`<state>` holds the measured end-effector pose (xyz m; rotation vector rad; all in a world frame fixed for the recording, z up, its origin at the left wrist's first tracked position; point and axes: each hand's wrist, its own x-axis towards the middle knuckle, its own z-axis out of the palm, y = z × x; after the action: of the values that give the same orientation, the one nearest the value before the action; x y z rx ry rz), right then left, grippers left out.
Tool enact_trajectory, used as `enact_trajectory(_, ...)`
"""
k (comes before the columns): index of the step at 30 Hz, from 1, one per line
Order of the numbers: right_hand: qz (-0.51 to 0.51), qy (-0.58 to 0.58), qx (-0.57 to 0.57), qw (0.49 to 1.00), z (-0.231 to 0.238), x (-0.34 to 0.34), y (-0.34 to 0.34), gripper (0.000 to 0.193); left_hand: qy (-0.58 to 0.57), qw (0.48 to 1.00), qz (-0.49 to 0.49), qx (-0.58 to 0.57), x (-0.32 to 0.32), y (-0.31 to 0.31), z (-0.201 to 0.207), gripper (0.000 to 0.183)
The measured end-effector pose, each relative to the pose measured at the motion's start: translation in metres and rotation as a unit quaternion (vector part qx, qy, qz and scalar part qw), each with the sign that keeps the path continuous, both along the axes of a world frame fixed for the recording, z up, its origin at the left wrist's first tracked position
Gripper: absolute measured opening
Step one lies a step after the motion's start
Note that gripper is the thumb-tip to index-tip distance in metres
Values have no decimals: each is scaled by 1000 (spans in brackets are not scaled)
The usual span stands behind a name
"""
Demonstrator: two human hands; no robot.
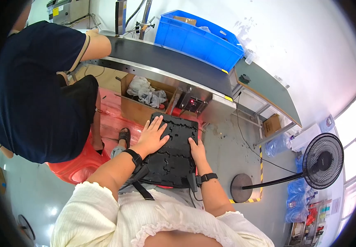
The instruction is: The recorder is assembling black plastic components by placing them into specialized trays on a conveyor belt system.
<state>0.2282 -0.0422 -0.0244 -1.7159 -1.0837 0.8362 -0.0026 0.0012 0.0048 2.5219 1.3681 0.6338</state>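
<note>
A black moulded plastic tray (173,158) with puzzle-like ridges and recesses lies in front of my body, over my lap. My left hand (152,138) rests flat on its upper left part, fingers spread. At the tray's right edge is my right hand (198,151). Its thumb lies on the top face, and the other fingers are hidden along the side or beneath. Each wrist wears a black strap, and black devices with a strap and cable sit near both wrists.
Ahead runs a dark conveyor belt (165,59) with a blue crate (198,41) on it. A cardboard box (134,110) of plastic bags stands below. Another person (42,90) sits close at left on a red stool (77,168). A standing fan (323,161) is at right.
</note>
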Motion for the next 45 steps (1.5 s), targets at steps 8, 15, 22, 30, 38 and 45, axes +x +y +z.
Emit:
enact_trajectory(8, 0, 14, -14, 1000, 11, -3, -3, 52, -2, 1000, -1, -2, 0, 0, 0, 59)
enact_trajectory(15, -23, -275, -49, 960, 13, -5, -1, 60, 12, 1000, -1, -1, 2, 0, 0, 58)
enact_trajectory(22, 205, 108, 221, 947, 179, -58, -28, 60, 10, 1000, 6, 0, -4, 0, -4, 59)
enact_trajectory(30, 376, 167, 410, 814, 283, -87, -112, 68, 24, 1000, 8, -11, -5, 3, 2, 58)
enact_trajectory(38, 400, 183, 378, 814, 293, -86, -136, 47, 17, 1000, 2, -5, -3, 4, -2, 57)
enact_trajectory(45, 455, 215, 342, 793, 296, -95, -135, 32, 25, 1000, -8, -2, 5, 3, 1, 54)
